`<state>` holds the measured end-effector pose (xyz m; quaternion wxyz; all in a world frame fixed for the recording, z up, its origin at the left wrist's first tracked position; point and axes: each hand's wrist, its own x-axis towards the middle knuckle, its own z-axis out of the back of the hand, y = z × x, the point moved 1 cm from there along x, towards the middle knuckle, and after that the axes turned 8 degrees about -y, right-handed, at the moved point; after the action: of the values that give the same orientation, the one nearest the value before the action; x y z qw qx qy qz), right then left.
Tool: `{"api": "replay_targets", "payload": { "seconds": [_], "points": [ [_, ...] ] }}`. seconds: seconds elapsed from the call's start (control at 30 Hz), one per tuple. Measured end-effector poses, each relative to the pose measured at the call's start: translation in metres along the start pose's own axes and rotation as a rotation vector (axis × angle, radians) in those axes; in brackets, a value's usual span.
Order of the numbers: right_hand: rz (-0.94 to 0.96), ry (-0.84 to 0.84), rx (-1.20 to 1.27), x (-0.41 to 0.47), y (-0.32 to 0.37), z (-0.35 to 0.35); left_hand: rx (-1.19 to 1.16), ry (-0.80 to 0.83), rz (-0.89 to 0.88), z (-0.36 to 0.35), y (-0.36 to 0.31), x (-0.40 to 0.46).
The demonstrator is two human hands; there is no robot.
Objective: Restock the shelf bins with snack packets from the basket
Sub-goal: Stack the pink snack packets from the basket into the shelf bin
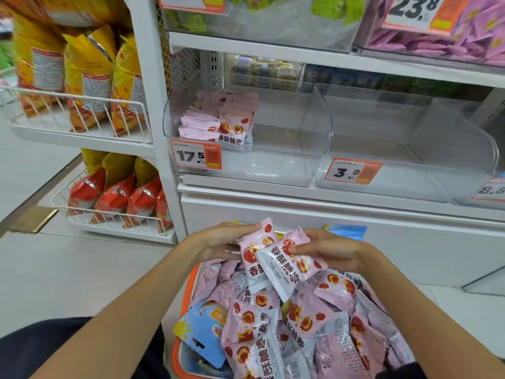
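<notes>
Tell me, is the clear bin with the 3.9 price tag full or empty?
Empty: through the clear bin only its bare walls and floor show, behind the 3.9 price tag.

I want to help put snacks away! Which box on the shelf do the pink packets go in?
Look at the white shelf above the orange basket; a row of clear plastic bins sits on it. Pick the leftmost bin, with the orange price tag reading 17.5. It alone already holds matching pink packets, stacked in its left corner; its neighbours look empty.

Open space is lying above the basket (191,280) toward the left clear bin (314,138), its right half standing unfilled. Stacked pink packets (218,121) are occupying its left side.
</notes>
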<state>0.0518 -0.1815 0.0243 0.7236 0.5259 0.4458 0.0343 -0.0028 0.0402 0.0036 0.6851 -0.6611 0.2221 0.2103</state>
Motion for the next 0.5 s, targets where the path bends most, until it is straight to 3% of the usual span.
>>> {"api": "replay_targets", "payload": {
  "seconds": [0.07, 0.17, 0.23, 0.4, 0.5],
  "points": [
    [0.003, -0.002, 0.072, 0.002, -0.002, -0.003, -0.099, 0.016, -0.008, 0.001, 0.003, 0.001],
    [0.018, -0.059, 0.273, 0.003, -0.003, 0.0, -0.487, 0.046, -0.104, 0.004, 0.006, 0.004],
    [0.029, -0.1, 0.375, 0.004, -0.002, 0.002, -0.6, 0.061, -0.126, 0.005, 0.011, 0.007],
    [0.058, -0.202, 0.258, 0.007, 0.001, -0.003, -0.331, -0.037, -0.093, -0.001, 0.026, 0.012],
    [0.237, -0.302, -0.21, 0.004, 0.011, 0.0, -0.13, -0.152, -0.097, -0.001, 0.025, 0.013]
  ]
}}
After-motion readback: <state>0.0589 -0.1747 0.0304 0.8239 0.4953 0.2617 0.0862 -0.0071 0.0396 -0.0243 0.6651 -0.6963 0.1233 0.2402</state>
